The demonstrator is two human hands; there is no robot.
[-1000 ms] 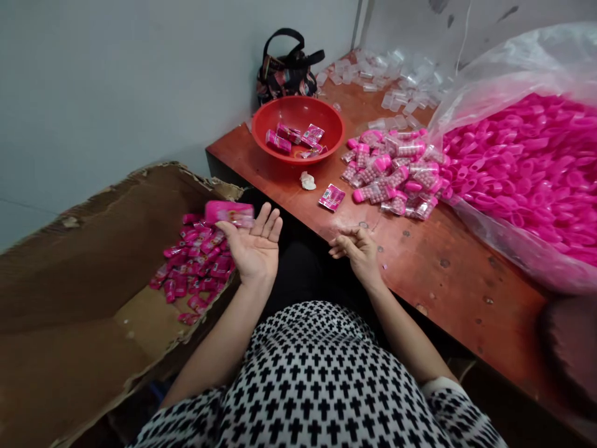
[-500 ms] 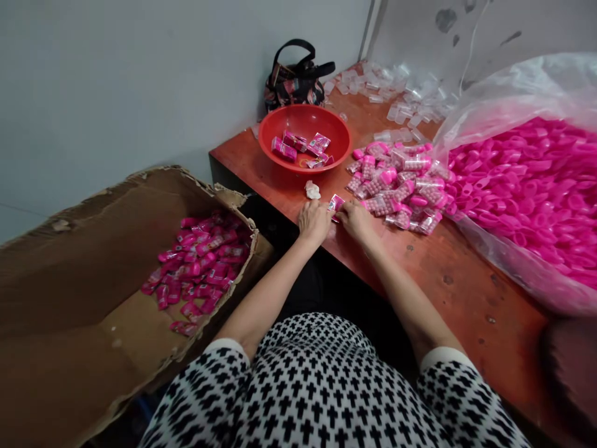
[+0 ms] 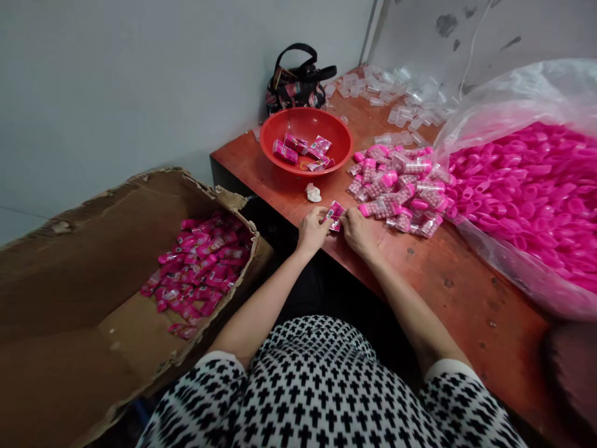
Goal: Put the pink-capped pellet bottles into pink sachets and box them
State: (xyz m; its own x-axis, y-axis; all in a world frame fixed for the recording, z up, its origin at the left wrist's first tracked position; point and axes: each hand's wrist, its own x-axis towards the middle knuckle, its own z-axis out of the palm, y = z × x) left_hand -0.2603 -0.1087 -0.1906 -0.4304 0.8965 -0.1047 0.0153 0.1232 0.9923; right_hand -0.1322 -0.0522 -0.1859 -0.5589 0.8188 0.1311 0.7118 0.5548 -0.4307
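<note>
A small pink printed wrapper (image 3: 334, 213) is held just above the near edge of the table. My left hand (image 3: 312, 233) pinches its left side, thumb and fingers closed. At the wrapper's right edge are the closed fingers of my right hand (image 3: 356, 231); their tips are partly hidden. Just beyond my left hand lies a crumpled white lump (image 3: 313, 192). Behind it stands a red bowl (image 3: 342, 154) with several bundles of pink wrappers (image 3: 284, 151) in it. Right of my hands is a heap of clear, pink-capped bottles (image 3: 389, 180) filled with small pale pink balls.
A cardboard box (image 3: 56, 292) on the left holds many pink wrapped bottles (image 3: 200, 261). A clear plastic bag (image 3: 527, 81) of pink plastic parts (image 3: 527, 193) covers the table's right side. Clear empty containers (image 3: 410, 102) and a black patterned handbag (image 3: 298, 93) are at the back.
The wrapper has come up and tilted between my hands, with more of it showing. My left fingers have gone from lying over its edge to pinching it. The view has shifted slightly.
</note>
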